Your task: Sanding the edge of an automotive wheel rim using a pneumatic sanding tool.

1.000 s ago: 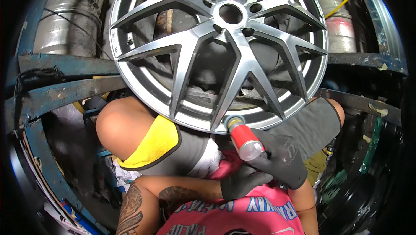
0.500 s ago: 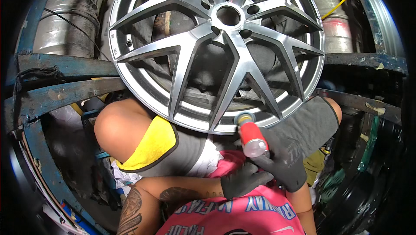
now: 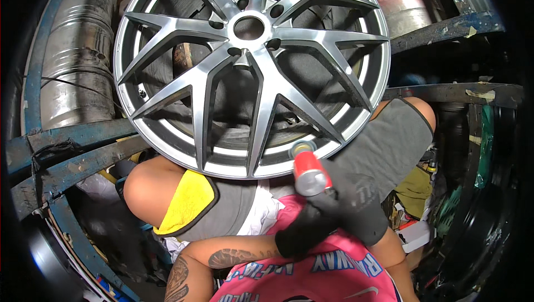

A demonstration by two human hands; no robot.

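Observation:
A large silver alloy wheel rim with dark recesses between its forked spokes lies before me, its near edge over my thighs. My right hand, in a dark glove, is closed on a red and grey power sander. The tool's small round pad is against or just above the near lip of the rim; I cannot tell which. My left hand, also in a dark glove, lies close behind the tool, beside my right hand. Its fingers are hidden in dark folds.
Blue-painted metal frame bars run along both sides. A dented metal drum stands at the far left, another drum at the far right. A yellow and grey cloth covers my left thigh. A small white box lies low at right.
The view has shifted, so the rim and frame sit differently in it. The sander remains at the rim's near lip, a little farther left in view. My left hand has moved up closer to it.

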